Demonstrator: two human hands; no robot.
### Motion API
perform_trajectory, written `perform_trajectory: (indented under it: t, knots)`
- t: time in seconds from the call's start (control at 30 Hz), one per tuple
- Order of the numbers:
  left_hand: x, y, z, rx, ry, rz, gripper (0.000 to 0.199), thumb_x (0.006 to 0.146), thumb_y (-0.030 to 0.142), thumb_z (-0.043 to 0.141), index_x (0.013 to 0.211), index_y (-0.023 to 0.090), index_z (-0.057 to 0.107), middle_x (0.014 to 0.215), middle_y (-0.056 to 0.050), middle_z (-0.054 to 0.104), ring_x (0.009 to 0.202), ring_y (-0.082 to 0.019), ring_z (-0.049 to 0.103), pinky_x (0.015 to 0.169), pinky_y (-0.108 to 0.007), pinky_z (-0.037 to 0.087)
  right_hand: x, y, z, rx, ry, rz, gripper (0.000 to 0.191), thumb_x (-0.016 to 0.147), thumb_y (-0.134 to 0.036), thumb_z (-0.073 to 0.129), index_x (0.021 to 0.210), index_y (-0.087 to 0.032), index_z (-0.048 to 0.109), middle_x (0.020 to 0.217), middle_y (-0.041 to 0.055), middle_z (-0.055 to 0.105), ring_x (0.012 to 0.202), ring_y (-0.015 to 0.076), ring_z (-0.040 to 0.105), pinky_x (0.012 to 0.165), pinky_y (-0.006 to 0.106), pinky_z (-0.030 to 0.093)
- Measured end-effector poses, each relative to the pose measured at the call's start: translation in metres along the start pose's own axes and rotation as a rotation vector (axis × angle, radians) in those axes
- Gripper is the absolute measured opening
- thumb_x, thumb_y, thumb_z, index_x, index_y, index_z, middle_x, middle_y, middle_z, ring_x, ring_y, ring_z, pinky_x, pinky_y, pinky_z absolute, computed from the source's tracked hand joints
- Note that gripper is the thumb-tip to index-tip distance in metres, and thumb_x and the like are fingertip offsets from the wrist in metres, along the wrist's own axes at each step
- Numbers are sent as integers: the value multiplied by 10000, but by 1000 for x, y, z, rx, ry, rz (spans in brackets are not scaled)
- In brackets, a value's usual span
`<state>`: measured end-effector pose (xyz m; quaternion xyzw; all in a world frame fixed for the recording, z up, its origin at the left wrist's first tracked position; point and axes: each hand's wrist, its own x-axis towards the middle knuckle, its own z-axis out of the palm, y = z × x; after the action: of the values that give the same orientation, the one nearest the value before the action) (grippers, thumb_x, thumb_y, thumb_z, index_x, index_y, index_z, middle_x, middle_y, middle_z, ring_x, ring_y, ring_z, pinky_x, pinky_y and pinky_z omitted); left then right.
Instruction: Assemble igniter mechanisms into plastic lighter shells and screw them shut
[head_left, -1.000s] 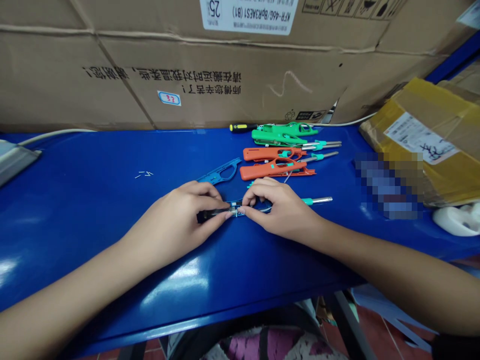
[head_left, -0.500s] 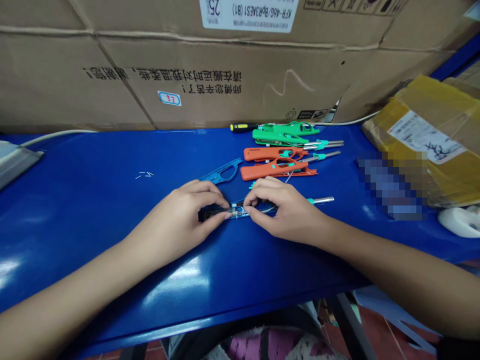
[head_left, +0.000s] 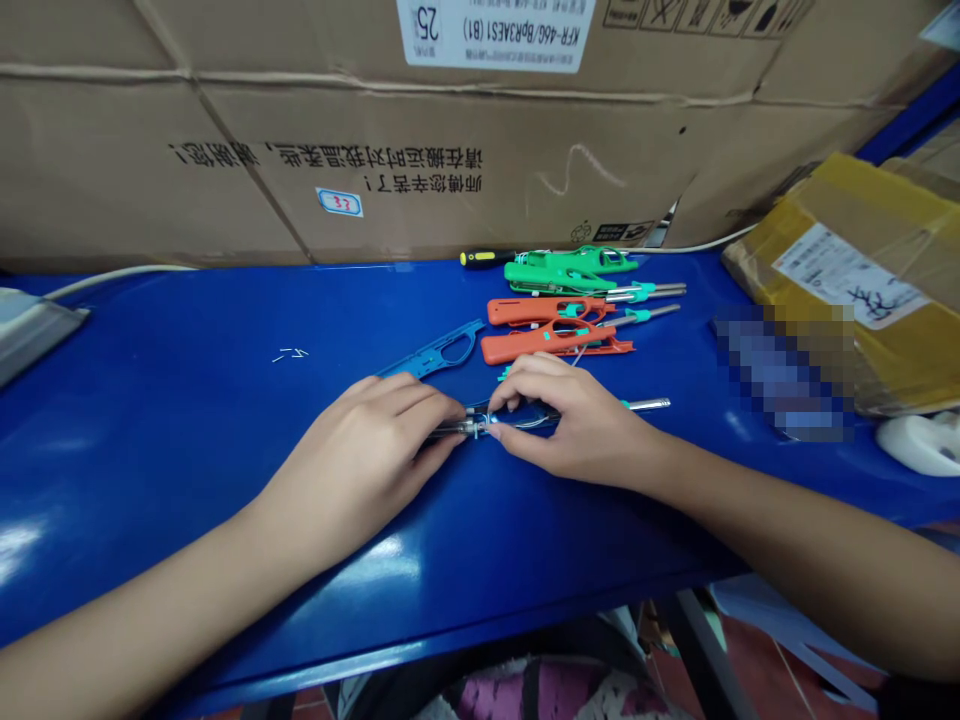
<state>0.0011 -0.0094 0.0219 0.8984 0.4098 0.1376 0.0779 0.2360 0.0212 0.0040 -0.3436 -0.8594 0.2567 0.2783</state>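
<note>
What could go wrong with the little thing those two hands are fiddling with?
The thin, bendy white wire by the bare right hand might snag or pull loose. The slim silver-and-black part could slip from the bare left hand. The tiny, thin white sticks, lying loose on the shiny blue table, might get lost.

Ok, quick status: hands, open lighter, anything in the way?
Left hand grips open lighter. Right hand at its white wire. Hands hide part of the lighter; blue shell half lies just beyond.
</note>
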Motion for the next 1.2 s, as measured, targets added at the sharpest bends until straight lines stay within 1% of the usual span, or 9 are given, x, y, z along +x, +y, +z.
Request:
perform_trajectory:
  t: [0.13,0.2,0.33,0.43,0.6,0.7,0.77,0.93,1.2]
  knots:
    - [-1,-3,2,-29,37,29,201,998,261,555,1146,195,674,1064,-69,705,965,-244,649,833,-401,498,3,13,-12,-73,127,9,84,841,-119,641,881,-192,652,846,30,621,819,171,584,758,312,470]
    - [0,-4,4,-42,45,39,208,997,245,557,1160,208,681,1067,-63,697,958,-235,644,835,-397,502,5,21,-20,-105,151,34,85,842,-116,634,875,-189,662,845,39,629,804,176,597,748,318,479]
    - [2,-5,6,-52,43,41,201,995,230,560,1146,207,691,1047,-61,687,952,-232,639,838,-401,509,6,30,-29,-186,93,65,25,866,-178,668,880,-173,688,877,69,684,835,202,627,776,345,490]
    - [2,-5,7,-65,64,40,195,989,218,568,1142,204,688,1046,-60,681,948,-228,638,840,-399,517,6,32,-30,-240,50,72,85,880,-258,708,863,-176,697,891,71,694,879,218,631,825,366,485]
    - [1,-5,7,-97,132,66,173,980,214,587,1123,197,684,1040,-58,674,921,-214,640,817,-381,535,5,28,-29,-261,-29,6,86,900,-160,655,815,-175,650,872,60,681,904,212,622,845,353,476]
    - [1,-4,7,-98,155,86,162,978,207,591,1111,190,683,1036,-59,673,919,-212,642,815,-381,542,5,22,-30,-236,39,-36,108,908,-147,634,805,-176,618,848,51,663,850,191,607,804,330,474]
    - [1,-4,7,-102,160,96,159,978,205,593,1107,186,682,1036,-61,675,922,-212,644,819,-383,546,4,18,-32,-206,49,-88,103,913,-149,630,816,-174,607,844,48,645,852,184,596,809,323,471]
    - [1,-4,6,-132,148,113,165,985,209,584,1116,174,678,1056,-73,695,965,-219,650,869,-396,552,1,12,-33,-229,-101,-158,61,937,-178,620,880,-159,624,919,66,624,882,188,578,813,326,461]
    - [3,-4,8,-125,179,124,200,979,193,596,1155,143,679,1056,-85,711,970,-218,656,877,-390,561,-2,9,-32,-328,-141,-244,91,954,-177,576,879,-153,620,906,56,637,831,178,563,808,338,424]
